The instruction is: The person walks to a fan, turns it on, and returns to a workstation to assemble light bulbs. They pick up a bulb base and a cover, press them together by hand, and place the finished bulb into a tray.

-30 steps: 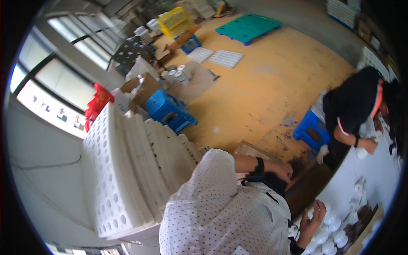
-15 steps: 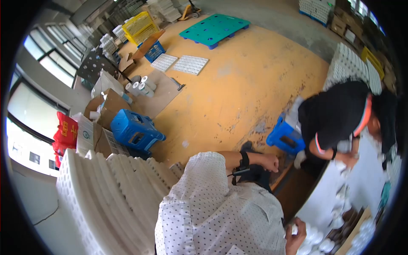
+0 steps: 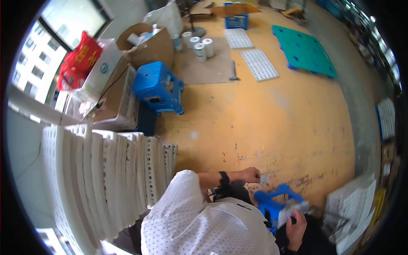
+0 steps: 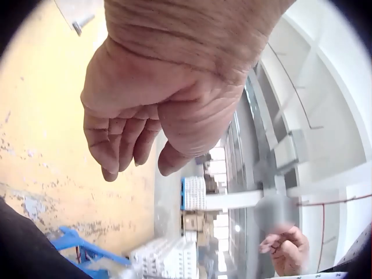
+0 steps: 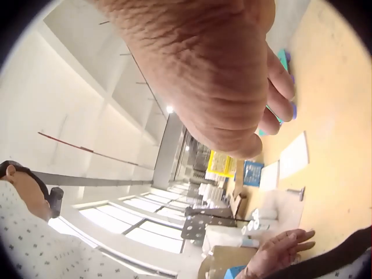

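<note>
My left hand (image 3: pixel 250 174) is held out in front of my body over the yellow floor, with a black band on its wrist. In the left wrist view the left hand (image 4: pixel 157 110) has loosely bent fingers, the thumb apart from them and nothing in the grasp. My right hand (image 3: pixel 296 229) is raised at the lower right, overlapping a blue stool (image 3: pixel 270 204) in the head view. Up close, the right hand (image 5: pixel 221 87) shows its fingers loosely bent and no object held. Part of its palm side is hidden.
White perforated panels (image 3: pixel 97 178) stand stacked on my left. Behind them are another blue stool (image 3: pixel 155 85), a cardboard box (image 3: pixel 153 53) and a red bag (image 3: pixel 83 57). White rolls (image 3: pixel 200 52), white trays (image 3: pixel 260 64) and a green pallet (image 3: pixel 304 51) are on the floor ahead.
My view and body have turned rightward, away from the table with the white bulbs, which has left the head view. Both hands have moved along with the body and hold nothing now.
</note>
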`<state>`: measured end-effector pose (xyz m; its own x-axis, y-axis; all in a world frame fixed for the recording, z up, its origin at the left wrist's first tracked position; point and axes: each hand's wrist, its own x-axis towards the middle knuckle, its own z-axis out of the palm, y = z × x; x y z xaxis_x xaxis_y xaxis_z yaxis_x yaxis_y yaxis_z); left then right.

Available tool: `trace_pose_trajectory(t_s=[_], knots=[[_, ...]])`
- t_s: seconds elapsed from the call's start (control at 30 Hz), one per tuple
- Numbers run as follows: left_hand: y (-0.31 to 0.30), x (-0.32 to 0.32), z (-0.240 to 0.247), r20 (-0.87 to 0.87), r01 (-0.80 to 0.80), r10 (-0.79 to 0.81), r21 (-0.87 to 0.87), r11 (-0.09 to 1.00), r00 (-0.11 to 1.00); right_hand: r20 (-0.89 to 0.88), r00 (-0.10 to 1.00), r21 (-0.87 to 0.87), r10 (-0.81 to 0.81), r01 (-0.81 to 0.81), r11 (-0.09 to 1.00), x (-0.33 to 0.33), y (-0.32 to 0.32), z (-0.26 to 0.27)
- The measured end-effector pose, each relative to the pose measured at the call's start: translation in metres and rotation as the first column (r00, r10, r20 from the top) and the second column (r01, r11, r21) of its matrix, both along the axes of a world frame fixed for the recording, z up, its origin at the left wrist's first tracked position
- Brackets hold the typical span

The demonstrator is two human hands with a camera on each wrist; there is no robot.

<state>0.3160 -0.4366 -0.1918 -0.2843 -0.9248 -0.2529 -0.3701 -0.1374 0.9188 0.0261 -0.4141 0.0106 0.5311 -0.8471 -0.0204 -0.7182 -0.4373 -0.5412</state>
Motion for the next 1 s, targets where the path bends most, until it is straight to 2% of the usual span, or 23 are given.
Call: trace_pose_trajectory(t_s=[0.03,0.1,0.13,0.17,0.23,0.3,0.37,0.57,0.63,0.67,0.7,0.73,0.8,0.93,1.0], knots=[[0.002,0.018,0.005,-0.011,-0.116,0.117,0.068,0.991,0.993,0.031,0.999,0.014,0.018,-0.018,1.000,0.022,-0.031,0.006],[0.005,0.055,0.010,0.046,-0.214,0.212,0.040,0.976,0.976,0.042,0.993,0.054,0.107,-0.109,0.993,0.062,-0.086,-0.003],[0.004,0.072,0.020,0.016,-0.305,0.307,0.153,0.940,0.952,0.052,0.989,0.109,0.139,-0.144,0.984,0.083,-0.110,-0.009],[0.004,0.089,0.029,-0.002,-0.380,0.394,0.267,0.886,0.919,0.061,0.984,0.100,0.165,-0.171,0.980,0.108,-0.132,-0.015],[-0.008,0.122,0.030,0.002,-0.465,0.485,0.287,0.838,0.875,0.095,0.917,0.081,0.388,-0.395,0.915,0.157,-0.174,-0.027],[-0.030,0.150,0.033,0.010,-0.537,0.562,0.304,0.787,0.827,0.116,0.872,0.028,0.476,-0.482,0.876,0.199,-0.220,-0.041],[-0.064,0.183,0.039,-0.071,-0.644,0.695,0.321,0.695,0.715,0.141,0.821,-0.035,0.554,-0.555,0.831,0.239,-0.268,-0.050],[-0.192,0.294,0.012,-0.060,-0.683,0.726,0.292,0.669,0.685,0.231,0.838,-0.268,0.495,-0.435,0.860,0.351,-0.454,-0.067],[-0.222,0.327,0.011,-0.041,-0.715,0.755,0.293,0.635,0.654,0.343,0.865,-0.241,0.365,-0.295,0.925,0.392,-0.521,-0.074],[-0.229,0.342,0.012,-0.024,-0.735,0.779,0.314,0.601,0.627,0.341,0.864,-0.237,0.370,-0.302,0.923,0.417,-0.552,-0.080],[-0.234,0.356,0.011,-0.027,-0.763,0.824,0.359,0.537,0.566,0.526,0.817,-0.050,0.236,-0.247,0.968,0.446,-0.583,-0.087],[-0.235,0.367,0.008,-0.030,-0.783,0.863,0.406,0.471,0.504,0.661,0.747,0.148,0.062,-0.212,0.966,0.473,-0.607,-0.090],[-0.237,0.404,-0.006,0.041,-0.808,0.872,0.400,0.433,0.488,0.681,0.727,0.153,0.088,-0.258,0.954,0.536,-0.659,-0.087],[-0.254,0.487,-0.031,0.145,-0.854,0.938,0.474,0.213,0.314,0.713,0.691,0.144,0.123,-0.316,0.938,0.675,-0.749,-0.092],[-0.269,0.527,-0.043,0.173,-0.852,0.940,0.493,0.175,0.293,0.733,0.667,0.139,0.133,-0.339,0.931,0.751,-0.785,-0.096]])
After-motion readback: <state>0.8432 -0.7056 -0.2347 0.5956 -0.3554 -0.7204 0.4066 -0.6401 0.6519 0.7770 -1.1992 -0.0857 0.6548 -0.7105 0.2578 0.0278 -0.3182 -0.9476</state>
